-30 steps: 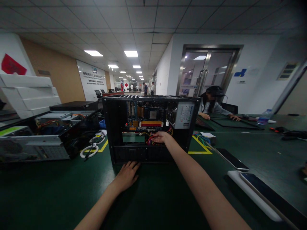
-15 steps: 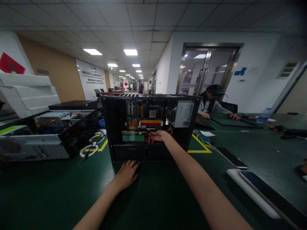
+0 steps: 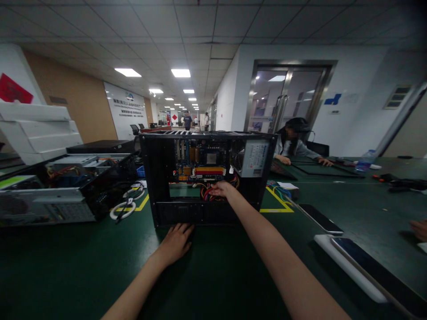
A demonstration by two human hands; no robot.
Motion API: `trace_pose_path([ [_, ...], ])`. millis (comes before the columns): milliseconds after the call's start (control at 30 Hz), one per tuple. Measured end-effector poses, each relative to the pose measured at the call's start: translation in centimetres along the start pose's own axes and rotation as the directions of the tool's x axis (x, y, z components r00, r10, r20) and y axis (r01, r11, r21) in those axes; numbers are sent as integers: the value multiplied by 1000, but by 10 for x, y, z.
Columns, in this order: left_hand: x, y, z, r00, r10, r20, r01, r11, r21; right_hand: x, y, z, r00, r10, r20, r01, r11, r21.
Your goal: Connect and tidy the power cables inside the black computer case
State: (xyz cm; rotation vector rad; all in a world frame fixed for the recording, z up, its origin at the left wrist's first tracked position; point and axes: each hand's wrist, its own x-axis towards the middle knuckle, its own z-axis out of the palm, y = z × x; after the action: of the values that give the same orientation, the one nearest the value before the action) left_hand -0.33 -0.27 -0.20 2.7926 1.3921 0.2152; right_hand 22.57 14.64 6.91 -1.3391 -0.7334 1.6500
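Observation:
An open black computer case (image 3: 160, 178) stands upright on the green table (image 3: 213, 275), its motherboard (image 3: 200, 162) and silver power supply (image 3: 255, 158) showing. My right hand (image 3: 223, 189) reaches into the case and is closed around a bundle of red and yellow cables (image 3: 205, 192) below the motherboard. My left hand (image 3: 176, 242) lies flat on the table, fingers spread, touching the case's lower front edge.
A second opened computer (image 3: 50, 195) lies at the left, with white cable loops (image 3: 123, 205) beside it and white boxes (image 3: 36, 133) behind. Dark and white flat panels (image 3: 353, 262) lie at the right. A person (image 3: 295, 142) sits at the far table; another hand (image 3: 419, 229) shows at the right edge.
My right hand has shifted slightly within the cables; the view has drifted a little. My left hand has stayed put.

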Motion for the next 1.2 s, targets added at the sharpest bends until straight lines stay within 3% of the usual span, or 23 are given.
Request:
trace_pose_path([
  [433, 0, -1, 0, 1000, -5, 8, 5, 1000, -25, 1, 0, 2, 1000, -17, -18, 15, 997, -79],
  [1200, 0, 2, -5, 1000, -10, 23, 11, 1000, -21, -2, -2, 3, 999, -10, -34, 11, 999, 43],
])
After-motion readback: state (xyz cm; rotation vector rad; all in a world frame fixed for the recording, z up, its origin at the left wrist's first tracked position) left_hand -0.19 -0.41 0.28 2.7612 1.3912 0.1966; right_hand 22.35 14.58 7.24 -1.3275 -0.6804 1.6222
